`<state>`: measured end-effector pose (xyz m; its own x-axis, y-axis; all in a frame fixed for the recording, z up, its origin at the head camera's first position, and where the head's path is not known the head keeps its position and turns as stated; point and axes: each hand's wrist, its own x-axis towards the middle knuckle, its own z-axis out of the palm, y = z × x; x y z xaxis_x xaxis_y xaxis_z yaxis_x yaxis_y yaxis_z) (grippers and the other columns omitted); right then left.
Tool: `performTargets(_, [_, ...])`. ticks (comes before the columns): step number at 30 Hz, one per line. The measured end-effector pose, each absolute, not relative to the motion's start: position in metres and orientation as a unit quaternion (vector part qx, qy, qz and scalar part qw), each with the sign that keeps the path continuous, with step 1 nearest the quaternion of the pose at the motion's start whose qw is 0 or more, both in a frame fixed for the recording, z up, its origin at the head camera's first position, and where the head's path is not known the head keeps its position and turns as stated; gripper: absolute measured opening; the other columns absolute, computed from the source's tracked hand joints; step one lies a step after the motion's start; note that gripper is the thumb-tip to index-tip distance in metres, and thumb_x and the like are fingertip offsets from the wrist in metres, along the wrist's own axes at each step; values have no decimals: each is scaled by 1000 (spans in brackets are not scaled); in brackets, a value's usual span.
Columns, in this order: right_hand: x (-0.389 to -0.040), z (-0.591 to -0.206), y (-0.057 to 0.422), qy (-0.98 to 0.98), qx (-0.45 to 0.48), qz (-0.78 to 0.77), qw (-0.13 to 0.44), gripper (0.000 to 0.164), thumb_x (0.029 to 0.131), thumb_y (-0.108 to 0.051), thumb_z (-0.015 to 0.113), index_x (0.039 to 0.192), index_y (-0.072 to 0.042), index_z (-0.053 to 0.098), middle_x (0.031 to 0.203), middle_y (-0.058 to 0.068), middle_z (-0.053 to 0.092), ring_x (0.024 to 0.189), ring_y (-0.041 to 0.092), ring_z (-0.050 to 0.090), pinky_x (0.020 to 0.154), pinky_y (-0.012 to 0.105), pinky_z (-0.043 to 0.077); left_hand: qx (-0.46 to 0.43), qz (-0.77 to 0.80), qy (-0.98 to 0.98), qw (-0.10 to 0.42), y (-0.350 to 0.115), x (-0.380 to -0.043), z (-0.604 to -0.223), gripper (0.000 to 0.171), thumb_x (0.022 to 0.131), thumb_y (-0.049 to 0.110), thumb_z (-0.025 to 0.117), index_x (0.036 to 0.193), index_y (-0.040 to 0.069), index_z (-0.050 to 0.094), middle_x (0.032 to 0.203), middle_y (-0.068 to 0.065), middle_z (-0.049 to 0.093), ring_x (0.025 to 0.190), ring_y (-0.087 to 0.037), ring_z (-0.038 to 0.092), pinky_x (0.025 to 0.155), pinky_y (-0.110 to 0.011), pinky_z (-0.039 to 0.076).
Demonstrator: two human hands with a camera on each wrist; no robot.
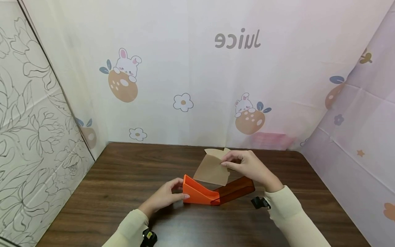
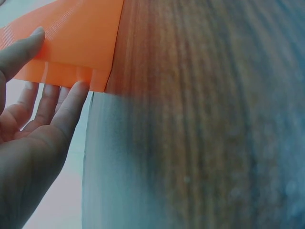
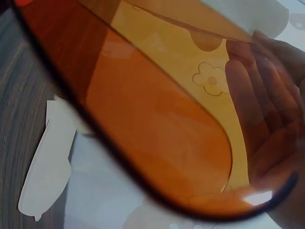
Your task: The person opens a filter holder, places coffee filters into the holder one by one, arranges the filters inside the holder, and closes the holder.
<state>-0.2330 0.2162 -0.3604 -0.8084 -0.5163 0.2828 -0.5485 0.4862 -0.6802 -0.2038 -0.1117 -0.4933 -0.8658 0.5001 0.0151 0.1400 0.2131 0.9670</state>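
An orange plastic holder (image 1: 200,192) with a wedge-shaped body stands on the table, its see-through amber lid (image 1: 237,188) swung out to the right. My left hand (image 1: 166,195) grips the tall end of the holder, thumb on the near side and fingers behind. In the left wrist view, the fingertips (image 2: 78,88) lie along the orange wall (image 2: 76,38). Above the lid, my right hand (image 1: 248,166) pinches a tan paper coffee filter (image 1: 211,169) by its right side. The filter overlaps the space behind the holder. In the right wrist view the amber lid (image 3: 152,119) covers much of the right hand (image 3: 271,109).
The dark wooden table (image 1: 123,171) extends to a printed cloth backdrop (image 1: 185,68). Cloth panels also stand on the left and right sides. A pale flat shape (image 3: 47,162) appears beyond the lid in the right wrist view. Black camera mounts (image 1: 148,237) sit on both wrists.
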Motion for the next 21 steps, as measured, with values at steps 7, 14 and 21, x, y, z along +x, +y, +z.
performTargets(7, [-232,-363,208,-862,326,387,23,6,91,-27,76,96,-30,74,85,-14,72,72,11,66,65,29,53,212,589,765,152,-111,-204,-493,38,90,25,78,124,14,63,116,0,67,111,-21,60,97,-45,45])
performTargets(14, [-231,-365,203,-865,329,379,21,7,90,-26,77,96,-28,74,83,-14,71,70,11,62,61,28,50,211,591,763,152,-111,-205,-494,38,90,24,77,124,14,62,116,0,67,111,-21,60,97,-45,45])
performTargets(21, [-231,-368,198,-858,354,372,21,6,91,-23,76,97,-24,74,83,-13,72,68,10,62,61,27,50,209,588,767,152,-111,-204,-493,38,90,24,78,123,15,62,116,0,67,111,-21,60,97,-44,46])
